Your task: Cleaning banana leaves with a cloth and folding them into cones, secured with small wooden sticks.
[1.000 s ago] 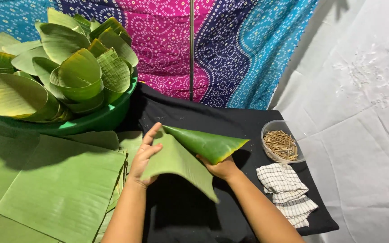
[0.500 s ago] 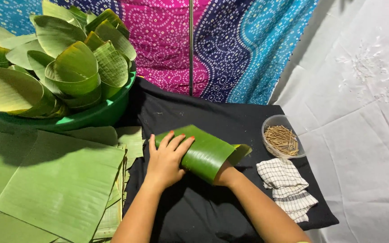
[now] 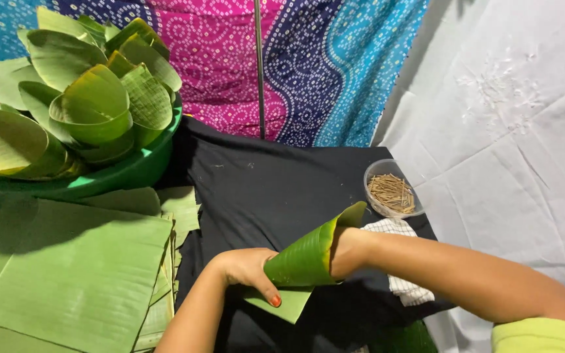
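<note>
The left hand (image 3: 246,269) is gripping the narrow end of a leaf cone (image 3: 308,253), fingers wrapped under it and thumb pressing on its lower edge, so the hand is closed firmly on the leaf. The right hand (image 3: 346,250) is reaching into the cone's wide mouth — only the wrist and the heel of the hand are showing, and whether the fingers inside are spread or curled cannot be told. The cone is lying nearly level above the black cloth (image 3: 276,183), its open end pointing toward the right and slightly up. A loose flap of the same leaf is hanging below the left hand's fingers.

Just behind the right forearm, a checked towel (image 3: 400,281) is lying on the cloth, partly covered by the arm. Beyond it, near the cloth's right edge, a clear bowl (image 3: 373,175) is holding thin brown sticks (image 3: 392,193).

To the left of the hands, flat leaves (image 3: 67,281) are lying stacked in a pile, their edges overlapping the black cloth. Behind that pile a green tub (image 3: 132,173) is sitting, heaped with finished cones (image 3: 93,111) — nested and leaning in all directions. A patterned fabric (image 3: 308,59) in pink and blue is hanging at the back, and a white sheet (image 3: 511,131) is covering the right side.
</note>
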